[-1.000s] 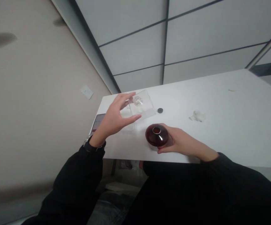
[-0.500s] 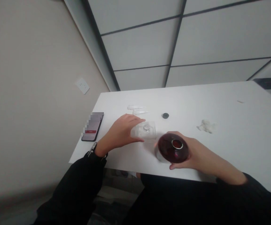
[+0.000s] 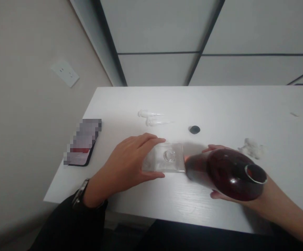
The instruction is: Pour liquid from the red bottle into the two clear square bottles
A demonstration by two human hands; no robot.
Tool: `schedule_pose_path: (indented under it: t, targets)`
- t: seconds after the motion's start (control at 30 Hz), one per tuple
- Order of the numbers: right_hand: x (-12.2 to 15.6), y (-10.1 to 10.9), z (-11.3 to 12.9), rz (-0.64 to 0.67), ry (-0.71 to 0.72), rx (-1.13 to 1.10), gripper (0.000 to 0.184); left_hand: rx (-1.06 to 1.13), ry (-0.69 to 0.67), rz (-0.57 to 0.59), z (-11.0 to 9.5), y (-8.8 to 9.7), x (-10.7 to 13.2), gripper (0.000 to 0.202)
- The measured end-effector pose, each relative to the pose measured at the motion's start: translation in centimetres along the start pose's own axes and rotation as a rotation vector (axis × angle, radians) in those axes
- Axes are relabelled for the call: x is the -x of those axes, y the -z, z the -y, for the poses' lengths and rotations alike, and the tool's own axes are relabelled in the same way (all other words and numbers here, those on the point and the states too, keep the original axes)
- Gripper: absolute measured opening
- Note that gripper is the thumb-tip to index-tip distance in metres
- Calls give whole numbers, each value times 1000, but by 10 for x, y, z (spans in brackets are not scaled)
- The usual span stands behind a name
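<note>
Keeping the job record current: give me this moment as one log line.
left hand: holds clear square glass piece | right hand: holds dark red glass bottle, tilted on its side

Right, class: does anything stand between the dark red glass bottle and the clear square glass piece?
Nothing visible does: the dark red glass bottle, tilted in the right hand, has its base at the edge of the clear square glass piece in the left hand.

A white table (image 3: 183, 209) carries a phone (image 3: 82, 143) and cotton (image 3: 251, 148).
</note>
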State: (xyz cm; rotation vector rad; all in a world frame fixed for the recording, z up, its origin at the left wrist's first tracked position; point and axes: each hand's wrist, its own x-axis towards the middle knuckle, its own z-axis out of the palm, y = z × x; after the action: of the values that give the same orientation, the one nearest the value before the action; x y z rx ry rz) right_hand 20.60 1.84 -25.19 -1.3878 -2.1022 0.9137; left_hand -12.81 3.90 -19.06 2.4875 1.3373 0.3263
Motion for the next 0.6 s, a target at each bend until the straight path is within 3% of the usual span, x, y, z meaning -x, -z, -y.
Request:
schedule_pose_path:
  t: [0.13,0.3,0.47,0.57,0.6]
  targets:
    - [-4,1,9,-71,5,6,85,1,6,1,1,0,0,70]
    - [-11,-4,22,-28,-38,-81,72,11,-5,26,4,2,-2,70]
    - [-15,-14,29,-65,4,-177,71,52,-36,32,6,0,-5,65]
    - [-13,-17,29,-65,54,-265,92,59,-71,32,7,-1,-6,66]
    - [-11,-16,29,-73,75,-307,102,32,-98,8,6,0,-5,79]
